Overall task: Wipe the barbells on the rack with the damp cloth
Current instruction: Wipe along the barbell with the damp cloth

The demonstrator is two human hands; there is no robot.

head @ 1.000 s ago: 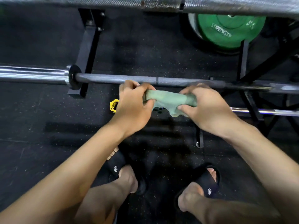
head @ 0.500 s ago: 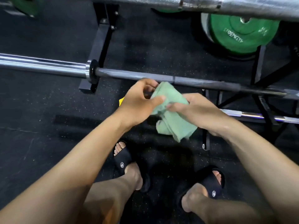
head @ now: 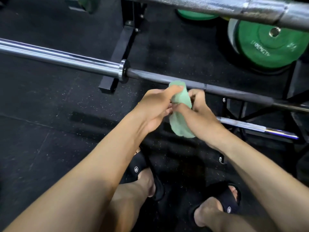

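1. Green cloth point(head: 179, 113), bunched into an upright roll, sits between both hands in the head view, just in front of the middle barbell point(head: 167, 79); its top edge overlaps the dark grip section of that bar in the picture, but actual contact cannot be confirmed.
2. Left hand point(head: 155, 109) holds the upper part of the cloth, thumb along the top edge, fingers curled around the fabric.
3. Right hand point(head: 199, 114) grips the cloth from the other side, fingers curled into the fabric; the lower end of the cloth hangs free below both hands.
4. Middle barbell runs from the left edge to the right edge, sloping downward to the right. Its chrome sleeve point(head: 58, 57) ends at a collar just left of the hands; the dark shaft continues to the right.
5. Upper barbell point(head: 217, 5), silver and knurled, crosses the top of the view.
6. Lower barbell point(head: 257, 128) shows to the right of the right hand, partly hidden by it.
7. Black rack upright point(head: 120, 47) stands behind the middle barbell.
8. Green weight plate point(head: 270, 44) leans at upper right, below the upper barbell.
9. Black rubber floor point(head: 41, 131) lies under everything; two feet in black slides point(head: 230, 203) stand at the bottom.
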